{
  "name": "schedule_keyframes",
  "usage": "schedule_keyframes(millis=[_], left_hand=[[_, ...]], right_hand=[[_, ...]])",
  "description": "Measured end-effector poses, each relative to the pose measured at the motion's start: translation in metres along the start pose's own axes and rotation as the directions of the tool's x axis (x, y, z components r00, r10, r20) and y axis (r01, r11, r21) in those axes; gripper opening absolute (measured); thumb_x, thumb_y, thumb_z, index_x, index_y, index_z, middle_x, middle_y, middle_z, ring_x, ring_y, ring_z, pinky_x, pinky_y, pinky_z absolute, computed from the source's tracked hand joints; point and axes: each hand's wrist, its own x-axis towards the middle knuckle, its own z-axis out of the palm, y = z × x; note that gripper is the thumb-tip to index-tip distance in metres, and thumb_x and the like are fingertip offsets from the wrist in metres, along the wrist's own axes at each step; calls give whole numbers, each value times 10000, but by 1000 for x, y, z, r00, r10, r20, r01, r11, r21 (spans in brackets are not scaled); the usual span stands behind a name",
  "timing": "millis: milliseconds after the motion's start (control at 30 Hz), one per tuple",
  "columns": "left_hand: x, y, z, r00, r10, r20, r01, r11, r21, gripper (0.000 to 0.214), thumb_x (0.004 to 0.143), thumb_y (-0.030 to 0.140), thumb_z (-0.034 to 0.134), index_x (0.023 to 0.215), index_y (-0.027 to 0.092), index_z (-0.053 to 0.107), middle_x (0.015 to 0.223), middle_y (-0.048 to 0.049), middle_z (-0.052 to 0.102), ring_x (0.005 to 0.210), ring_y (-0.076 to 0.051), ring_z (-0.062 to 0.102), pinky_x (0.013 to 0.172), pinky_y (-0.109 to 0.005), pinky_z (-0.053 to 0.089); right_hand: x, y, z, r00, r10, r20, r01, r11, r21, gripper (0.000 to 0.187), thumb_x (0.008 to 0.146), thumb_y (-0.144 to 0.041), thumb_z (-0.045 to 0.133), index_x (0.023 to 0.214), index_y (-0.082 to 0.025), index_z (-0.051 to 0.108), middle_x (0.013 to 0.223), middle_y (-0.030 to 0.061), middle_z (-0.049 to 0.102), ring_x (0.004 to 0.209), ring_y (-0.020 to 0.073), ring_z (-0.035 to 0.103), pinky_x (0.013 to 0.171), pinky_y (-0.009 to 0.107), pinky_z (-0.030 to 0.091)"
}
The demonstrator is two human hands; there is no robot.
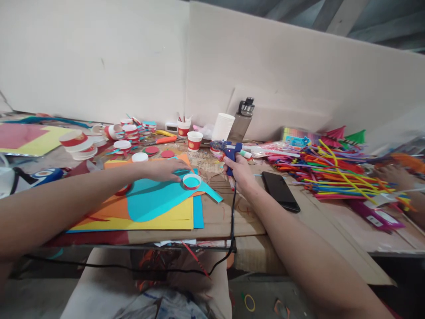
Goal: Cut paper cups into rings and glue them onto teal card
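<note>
My right hand (241,170) is wrapped around the handle of a blue hot glue gun (229,148), whose nozzle points left. A pale glue stick pokes out of its back end, and a black cord (232,221) hangs from the handle. My left hand (171,169) is over a sheet of turquoise paper (154,199), fingers stretched out and apart. Just right of its fingertips lies a cut paper-cup ring (191,182) with a white rim and red side. Orange paper (114,208) and yellow paper (179,223) lie beneath the turquoise sheet.
A black phone (280,191) lies right of my right hand. Beyond it are heaped colourful pipe cleaners (332,173), with another person's hand (395,177) at the far right. Paper cups (195,141), cut rings and a grey bottle (241,122) stand toward the white wall.
</note>
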Motion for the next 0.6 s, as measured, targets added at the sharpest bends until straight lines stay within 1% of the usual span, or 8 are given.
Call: schedule_keyframes(millis=[100, 133, 200, 300, 433, 500, 600], left_hand=[[8, 0, -10, 995, 23, 96, -28, 998, 48, 666, 852, 353, 617, 1482, 235, 435, 1544, -101, 452, 1411, -273, 410, 1136, -372, 326], [11, 1, -14, 992, 15, 123, -22, 998, 55, 691, 827, 344, 643, 1480, 251, 435, 1543, -97, 454, 1399, -277, 423, 1119, -374, 342], [17, 4, -20, 988, 8, 156, -17, 998, 57, 704, 764, 344, 701, 1432, 274, 492, 1498, -89, 507, 1332, -286, 487, 1065, -373, 387], [27, 8, -29, 990, 54, 130, -59, 998, 33, 653, 661, 383, 779, 1286, 268, 628, 1345, -82, 625, 1194, -286, 573, 988, -348, 425], [41, 6, -36, 992, 95, 89, -99, 994, 49, 614, 547, 405, 835, 1128, 247, 716, 1158, -79, 697, 1065, -273, 596, 923, -316, 426], [47, 4, -40, 993, 88, 75, -91, 995, 40, 538, 546, 391, 826, 1056, 245, 733, 1085, -62, 712, 997, -247, 600, 885, -296, 425], [51, 2, -49, 996, 47, 79, -44, 998, -32, 375, 587, 351, 792, 935, 223, 735, 979, -32, 717, 906, -212, 602, 821, -269, 422]], right_hand=[[-1, -2, 1, 1000, -10, -9, 10, 1000, -18, 232, 774, -366, 675, 870, -220, 521, 624, -58, 507, 496, 84, 453, 422, 190, 355], [-1, -2, 2, 1000, -5, -12, 5, 1000, -25, 224, 782, -363, 671, 865, -220, 520, 621, -57, 506, 491, 85, 451, 416, 191, 347], [-3, -4, 3, 1000, 1, -17, -2, 1000, -31, 221, 794, -370, 669, 858, -222, 518, 611, -57, 502, 482, 90, 449, 408, 194, 338], [-4, -5, 3, 1000, -8, -27, 7, 1000, -22, 244, 785, -388, 688, 854, -226, 520, 602, -57, 503, 479, 95, 451, 411, 200, 337], [-2, -3, 2, 999, -28, -23, 28, 1000, -1, 261, 747, -390, 700, 859, -223, 533, 597, -61, 505, 490, 95, 453, 446, 217, 371], [-1, -2, 1, 1000, -30, -10, 30, 1000, 0, 256, 733, -386, 685, 860, -221, 537, 587, -65, 501, 490, 94, 447, 452, 221, 374], [1, 0, 1, 999, -33, 11, 33, 999, 3, 252, 717, -388, 666, 851, -220, 533, 571, -71, 494, 482, 94, 435, 449, 226, 364]])
